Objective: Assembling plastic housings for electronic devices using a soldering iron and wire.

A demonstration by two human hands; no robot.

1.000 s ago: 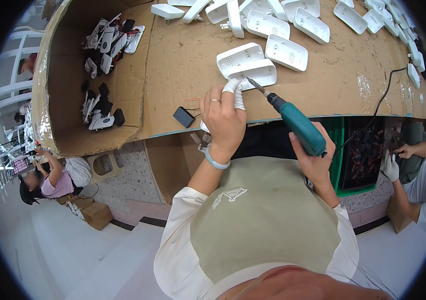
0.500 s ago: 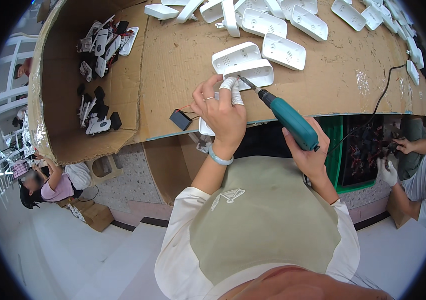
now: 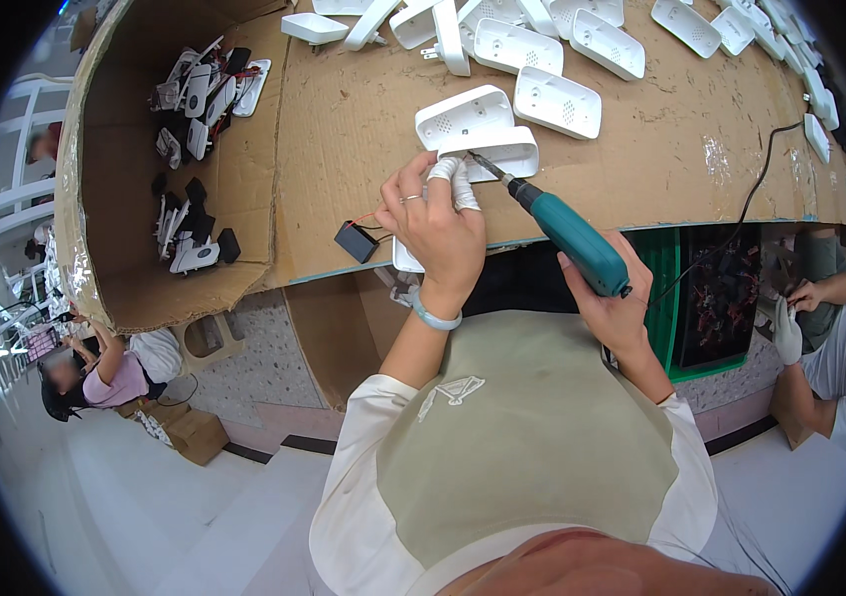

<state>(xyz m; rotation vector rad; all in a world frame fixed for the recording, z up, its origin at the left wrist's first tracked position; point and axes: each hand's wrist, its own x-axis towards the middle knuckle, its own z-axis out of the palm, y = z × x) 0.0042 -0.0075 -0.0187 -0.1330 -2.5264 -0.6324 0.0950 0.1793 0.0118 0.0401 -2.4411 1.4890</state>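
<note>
My right hand [image 3: 614, 298] is wrapped around a teal electric screwdriver [image 3: 578, 241], whose bit points up and left. The bit's tip reaches the near side of a tilted white plastic casing [image 3: 509, 152], right by my fingers. My left hand [image 3: 438, 223], with white tape on its fingers, is closed over a white plastic part [image 3: 405, 258] that it mostly covers. Its taped fingertips lie against the tilted casing. Beside that hand a small black box [image 3: 355, 241] with thin red and black wires rests on the cardboard. Another white casing [image 3: 463, 114] lies open just behind.
Several white casings [image 3: 517, 46] lie across the back of the cardboard tabletop [image 3: 661, 139]. A cardboard box [image 3: 110, 199] at left holds wired assemblies [image 3: 207, 89]. A black cord [image 3: 767, 169] hangs at right, near a green crate [image 3: 663, 298]. A co-worker's gloved hand [image 3: 787, 336] is at far right.
The view has shifted slightly. My hands, the screwdriver and the casing keep nearly the same places. At far right the co-worker's two hands have come together.
</note>
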